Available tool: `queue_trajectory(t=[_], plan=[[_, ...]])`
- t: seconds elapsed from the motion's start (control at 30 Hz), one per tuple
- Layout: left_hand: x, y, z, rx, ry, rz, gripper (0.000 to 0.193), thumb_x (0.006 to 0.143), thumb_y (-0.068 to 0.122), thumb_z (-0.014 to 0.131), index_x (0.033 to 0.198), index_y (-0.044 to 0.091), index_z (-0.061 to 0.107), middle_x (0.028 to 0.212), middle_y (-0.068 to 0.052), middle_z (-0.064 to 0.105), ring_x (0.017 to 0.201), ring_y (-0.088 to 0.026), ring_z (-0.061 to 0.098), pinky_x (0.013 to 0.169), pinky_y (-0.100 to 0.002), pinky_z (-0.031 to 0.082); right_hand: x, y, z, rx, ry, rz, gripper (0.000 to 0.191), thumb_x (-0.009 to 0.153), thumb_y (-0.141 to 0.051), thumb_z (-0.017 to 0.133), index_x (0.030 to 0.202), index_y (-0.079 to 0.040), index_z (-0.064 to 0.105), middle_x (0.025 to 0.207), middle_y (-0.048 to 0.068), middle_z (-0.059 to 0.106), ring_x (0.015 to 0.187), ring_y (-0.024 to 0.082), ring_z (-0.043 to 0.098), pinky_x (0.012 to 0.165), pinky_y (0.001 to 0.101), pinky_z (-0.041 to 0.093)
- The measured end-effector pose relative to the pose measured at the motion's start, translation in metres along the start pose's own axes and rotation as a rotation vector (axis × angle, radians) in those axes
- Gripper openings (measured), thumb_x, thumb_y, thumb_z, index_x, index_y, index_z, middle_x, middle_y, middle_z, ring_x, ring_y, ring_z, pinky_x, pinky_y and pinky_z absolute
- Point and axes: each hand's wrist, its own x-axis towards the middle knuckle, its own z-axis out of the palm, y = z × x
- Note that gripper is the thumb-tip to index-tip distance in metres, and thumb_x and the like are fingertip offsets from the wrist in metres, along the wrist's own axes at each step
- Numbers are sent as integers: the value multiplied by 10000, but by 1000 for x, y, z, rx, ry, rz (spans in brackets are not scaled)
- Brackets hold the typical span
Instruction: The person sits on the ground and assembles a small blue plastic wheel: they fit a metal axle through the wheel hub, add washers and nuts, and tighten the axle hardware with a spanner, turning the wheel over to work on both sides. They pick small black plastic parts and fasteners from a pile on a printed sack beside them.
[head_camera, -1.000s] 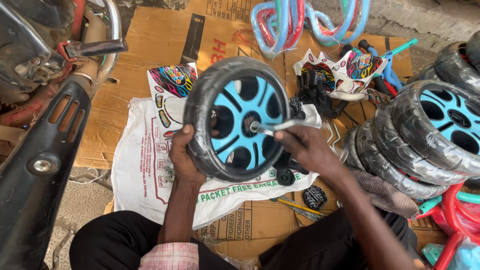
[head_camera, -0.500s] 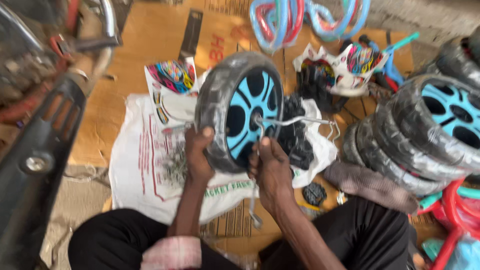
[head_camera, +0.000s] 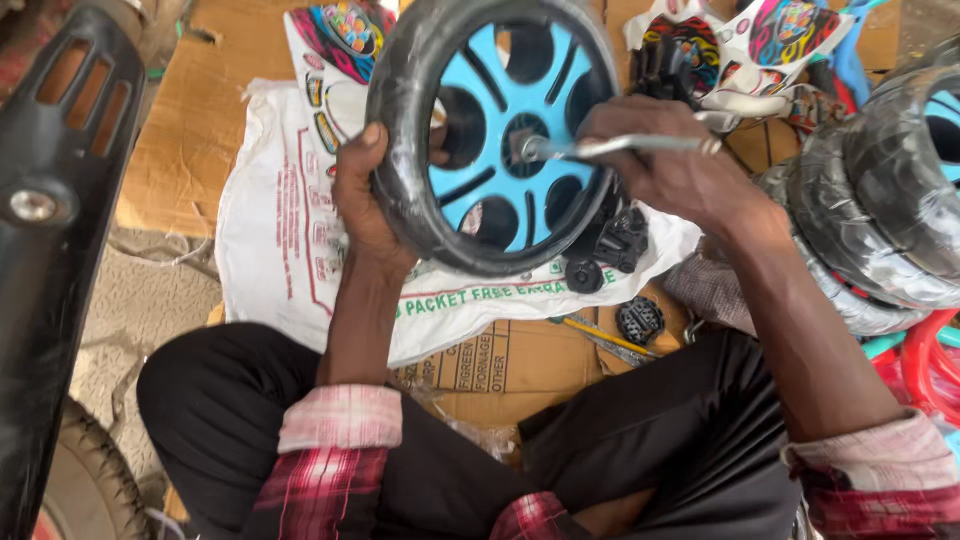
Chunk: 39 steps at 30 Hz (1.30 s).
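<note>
A small wheel (head_camera: 495, 135) with a black tyre and blue spokes is held upright above a white sack (head_camera: 270, 230). Its left rim is gripped by the left hand (head_camera: 365, 200), and a metal axle rod (head_camera: 620, 146) in the hub is clasped by the right hand (head_camera: 665, 165)

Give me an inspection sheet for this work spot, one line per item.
Surface: flattened cardboard under a white sack.
Job's things: blue wheel with black tyre, metal axle rod in its hub.
Clutter: small black parts, printed panels.
Grippers: left hand grips the tyre; right hand holds the rod.
Cables: nothing seen.
Surroundings: stacked wheels at right, black vehicle part at left.
</note>
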Motion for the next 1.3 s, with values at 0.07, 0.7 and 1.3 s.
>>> queue_trajectory(t=[0.07,0.7,1.3], plan=[[0,3,-2,-10,-17,-67,507,913,321,643,1226,-78,671,1093,-185,748,1005,-238,721,956,-375,559,2,3,6,80,-143,280,167,1038,-48,542,944,-60,680,771,108,661,688,243,609,585,395,448],[-3,-9,7,-94,70,-30,454,932,310,608,1185,-62,670,1051,-180,738,989,-246,721,916,-373,569,5,-4,65,-437,239,30,103,941,-90,624,1032,-112,581,827,99,579,747,293,619,651,451,479],[-17,-14,48,505,34,162,822,924,336,708,1633,30,429,973,-123,601,721,-166,571,578,-346,471,28,-57,84,686,631,768,359,1110,-343,456,1171,-63,672,778,93,544,716,199,430,620,342,367]])
